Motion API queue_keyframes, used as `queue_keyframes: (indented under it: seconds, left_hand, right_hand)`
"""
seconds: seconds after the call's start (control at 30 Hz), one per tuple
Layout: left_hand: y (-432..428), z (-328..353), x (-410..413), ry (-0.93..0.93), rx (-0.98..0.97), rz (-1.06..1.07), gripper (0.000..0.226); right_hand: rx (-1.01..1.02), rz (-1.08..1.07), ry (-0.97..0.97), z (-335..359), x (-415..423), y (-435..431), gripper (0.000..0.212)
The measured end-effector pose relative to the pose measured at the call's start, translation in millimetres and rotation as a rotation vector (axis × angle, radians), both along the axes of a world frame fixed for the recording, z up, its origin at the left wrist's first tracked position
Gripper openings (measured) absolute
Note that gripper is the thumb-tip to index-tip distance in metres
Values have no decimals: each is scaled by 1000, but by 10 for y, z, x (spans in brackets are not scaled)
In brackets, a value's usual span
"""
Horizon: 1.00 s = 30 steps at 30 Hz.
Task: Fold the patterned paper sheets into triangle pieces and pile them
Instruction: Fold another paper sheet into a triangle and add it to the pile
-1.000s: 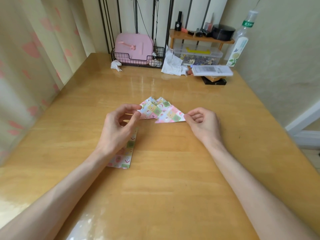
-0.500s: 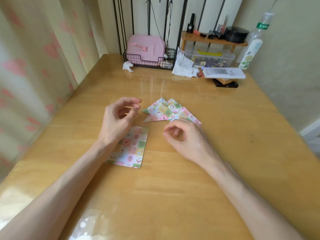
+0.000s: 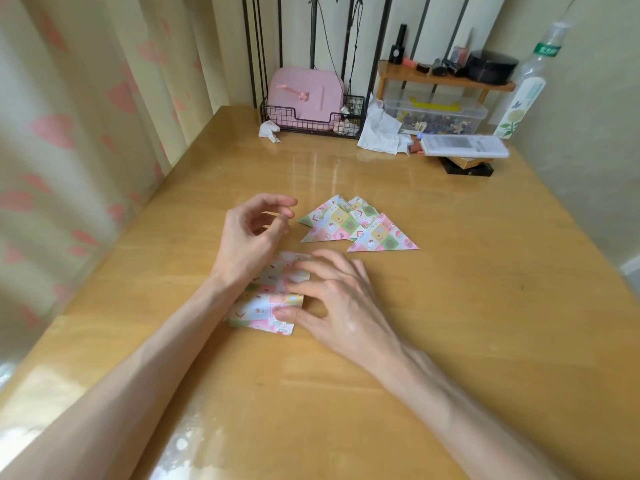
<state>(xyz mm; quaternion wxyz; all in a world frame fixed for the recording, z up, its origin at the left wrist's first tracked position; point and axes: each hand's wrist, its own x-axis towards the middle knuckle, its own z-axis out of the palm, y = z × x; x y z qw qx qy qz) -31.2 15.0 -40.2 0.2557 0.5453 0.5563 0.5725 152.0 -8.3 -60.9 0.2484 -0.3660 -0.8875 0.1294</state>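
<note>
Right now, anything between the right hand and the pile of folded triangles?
Nothing. Head view shows only bare table between the right hand, fingertips on the flat sheets, and the triangle pile.

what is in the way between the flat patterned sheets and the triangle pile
Nothing visible: only bare table lies between the patterned sheets and the triangle pile. The right hand touches the sheets; the left hand holds nothing.

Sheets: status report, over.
Left hand open, holding nothing. Right hand fingers touching sheets. Triangles piled beyond, nothing in the way.
</note>
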Motion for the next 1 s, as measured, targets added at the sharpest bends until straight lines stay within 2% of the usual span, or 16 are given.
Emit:
queue_keyframes:
  seconds: [0.17, 0.3, 0.43, 0.5, 0.6, 0.7, 0.8, 0.87, 0.97, 1.0]
  left_hand:
    - [-24, 26, 10, -61, 8, -91, 19]
    - [-58, 45, 38, -107, -35, -301, 42]
    - [-73, 1, 96, 16, -113, -478, 59]
    - [-82, -27, 180, 15, -111, -515, 48]
    - [-83, -69, 295, -52, -100, -450, 30]
    - [-78, -84, 322, -75, -109, -387, 20]
    - [-82, -86, 291, -45, -126, -321, 18]
    - [-80, -92, 273, 4, -152, -252, 19]
    - [-69, -121, 249, 191, -167, -142, 17]
    - [-69, -124, 247, 242, -171, -123, 17]
  right_hand:
    - [-92, -30, 174, 151, 209, 130, 32]
    - [-333, -100, 284, 265, 511, 258, 31]
    - [-630, -100, 565, 283, 805, 305, 15]
    - [-698, -103, 642, 277, 908, 289, 20]
    - [-766, -108, 660, 278, 949, 268, 32]
    - [-827, -144, 695, 291, 954, 273, 36]
    - [-818, -153, 684, 309, 981, 280, 38]
    - [-735, -180, 698, 315, 1002, 288, 28]
    - [-403, -278, 645, 285, 1054, 306, 12]
    - [-313, -279, 611, 264, 1069, 308, 14]
